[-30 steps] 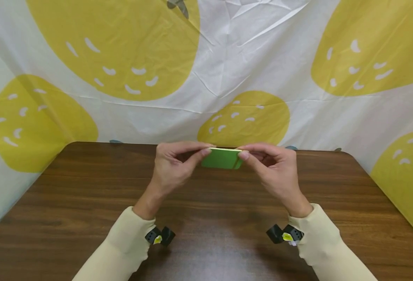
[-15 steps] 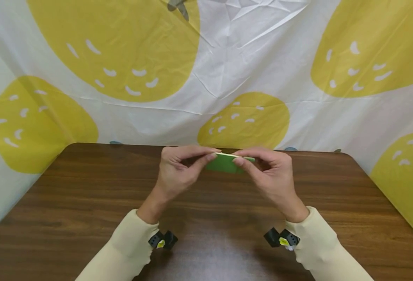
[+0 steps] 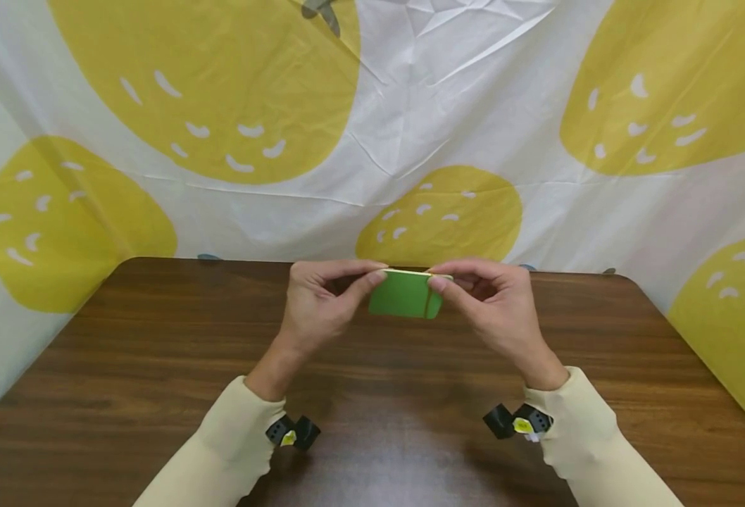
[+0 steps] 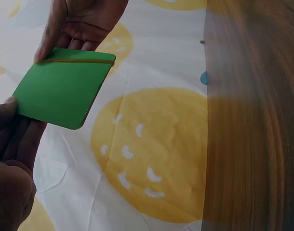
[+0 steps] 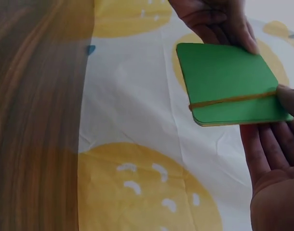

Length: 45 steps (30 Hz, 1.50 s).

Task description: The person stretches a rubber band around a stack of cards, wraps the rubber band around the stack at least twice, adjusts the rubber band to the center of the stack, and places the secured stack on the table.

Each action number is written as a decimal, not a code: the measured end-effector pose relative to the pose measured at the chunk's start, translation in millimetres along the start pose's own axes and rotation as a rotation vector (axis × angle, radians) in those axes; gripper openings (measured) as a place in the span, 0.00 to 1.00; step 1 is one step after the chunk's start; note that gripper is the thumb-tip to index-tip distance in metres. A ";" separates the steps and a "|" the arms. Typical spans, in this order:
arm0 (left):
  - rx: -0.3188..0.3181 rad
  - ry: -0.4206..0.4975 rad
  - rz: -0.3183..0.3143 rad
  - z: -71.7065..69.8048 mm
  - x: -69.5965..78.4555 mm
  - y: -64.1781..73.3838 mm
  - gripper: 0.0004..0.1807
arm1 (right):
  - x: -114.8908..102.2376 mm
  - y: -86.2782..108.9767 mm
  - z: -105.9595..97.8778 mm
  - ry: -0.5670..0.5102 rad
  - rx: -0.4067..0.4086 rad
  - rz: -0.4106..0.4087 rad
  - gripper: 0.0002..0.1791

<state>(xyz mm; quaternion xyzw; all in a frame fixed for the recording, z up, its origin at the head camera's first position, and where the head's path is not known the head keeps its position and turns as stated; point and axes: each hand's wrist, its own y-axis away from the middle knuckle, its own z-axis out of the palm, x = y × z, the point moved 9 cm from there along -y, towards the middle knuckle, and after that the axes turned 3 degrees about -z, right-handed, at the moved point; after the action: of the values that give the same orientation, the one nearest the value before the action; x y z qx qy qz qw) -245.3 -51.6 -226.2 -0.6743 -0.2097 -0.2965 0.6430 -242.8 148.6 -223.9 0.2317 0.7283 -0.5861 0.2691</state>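
Left hand (image 3: pixel 315 301) pinches the upper left corner of one green pad (image 3: pixel 401 294), which I see on my feed held up above one brown worktop (image 3: pixel 372 394). One orange band (image 5: pixel 233 99) crosses the pad's right part, and the right hand (image 3: pixel 502 303) pinches the upper right corner; two thumbs (image 3: pixel 366 283) cover those corners. Lower down are two black wrist cameras (image 3: pixel 307 432); behind hangs one fruit-patterned cloth (image 3: pixel 271 218).
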 end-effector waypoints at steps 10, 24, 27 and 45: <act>-0.020 -0.040 -0.001 9.1 -3.1 4.1 0.04 | 2.2 3.2 10.0 0.161 -0.004 -0.010 0.07; 0.024 -0.018 -0.026 5.3 -2.2 3.3 0.04 | 3.7 0.1 0.1 0.057 -0.009 0.058 0.06; 0.032 -0.013 -0.027 6.2 -3.1 4.4 0.04 | 1.2 1.0 3.7 0.074 0.010 0.018 0.07; 0.041 -0.051 -0.098 8.8 -7.7 4.7 0.03 | 10.5 0.4 -4.4 0.102 -0.034 0.170 0.05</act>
<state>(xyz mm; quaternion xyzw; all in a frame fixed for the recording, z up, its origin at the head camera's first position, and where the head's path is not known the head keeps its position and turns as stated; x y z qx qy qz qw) -246.7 -42.5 -234.8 -0.6571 -0.2648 -0.3062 0.6358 -250.9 153.2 -230.4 0.3176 0.7287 -0.5360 0.2843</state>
